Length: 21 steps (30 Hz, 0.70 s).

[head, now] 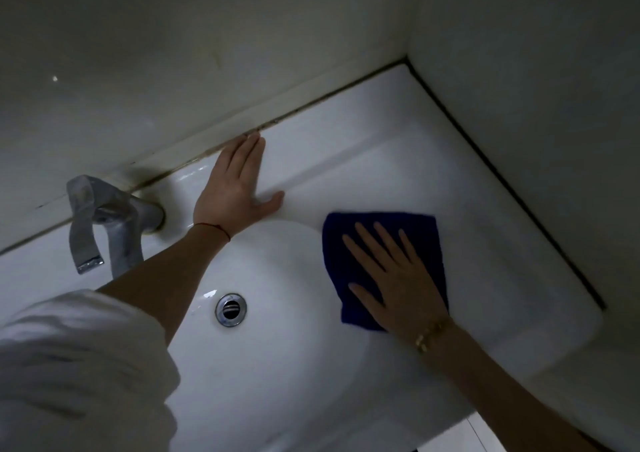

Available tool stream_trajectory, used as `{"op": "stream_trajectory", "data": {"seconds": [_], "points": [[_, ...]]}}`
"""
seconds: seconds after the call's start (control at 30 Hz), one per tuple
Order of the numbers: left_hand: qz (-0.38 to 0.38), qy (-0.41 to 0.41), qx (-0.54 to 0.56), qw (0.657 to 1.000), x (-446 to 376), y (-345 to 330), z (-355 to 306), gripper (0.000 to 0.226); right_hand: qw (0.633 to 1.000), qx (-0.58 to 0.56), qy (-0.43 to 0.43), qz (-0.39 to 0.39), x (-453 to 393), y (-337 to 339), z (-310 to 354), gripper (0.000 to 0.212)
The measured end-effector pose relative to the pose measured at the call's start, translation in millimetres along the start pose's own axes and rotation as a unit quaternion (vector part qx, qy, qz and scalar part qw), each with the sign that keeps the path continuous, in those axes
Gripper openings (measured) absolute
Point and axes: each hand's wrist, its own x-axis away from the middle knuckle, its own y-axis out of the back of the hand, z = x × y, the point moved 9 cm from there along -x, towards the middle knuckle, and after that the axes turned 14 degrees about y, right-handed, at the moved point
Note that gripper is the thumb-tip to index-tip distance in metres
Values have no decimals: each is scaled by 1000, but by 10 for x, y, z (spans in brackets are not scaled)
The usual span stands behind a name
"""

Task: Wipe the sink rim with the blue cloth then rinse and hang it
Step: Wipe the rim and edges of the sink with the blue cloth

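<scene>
A dark blue cloth (374,230) lies flat on the white sink rim (485,230), just right of the basin. My right hand (398,282) presses on the cloth with straight, spread fingers and covers its lower middle. My left hand (235,185) rests flat on the back rim beside the wall, fingers straight and thumb out toward the basin edge.
A chrome tap (104,219) stands at the back left of the basin. The metal drain (231,309) sits in the basin bottom. Walls close the sink in behind and on the right, meeting in a corner (407,60). A white sleeve (79,365) fills the lower left.
</scene>
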Motion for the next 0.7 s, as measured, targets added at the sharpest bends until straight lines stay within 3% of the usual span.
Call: {"op": "stream_trajectory", "data": {"seconds": [0.13,0.27,0.37,0.57,0.7], "points": [[2,4,-6,1000,-6,-41,28,85,1000,-2,-10,1,429,47,-243,62],[-4,5,-2,1000,0,-57,45,85,994,11,-108,10,289,201,-719,67],[-10,1,-3,1000,-6,-54,34,84,988,38,-148,0,142,251,-661,67],[-15,0,-6,1000,-4,-19,12,84,999,-7,27,28,262,40,-135,64],[-5,4,-7,1000,-7,-9,9,84,1000,-12,-18,-8,143,156,-492,63]]}}
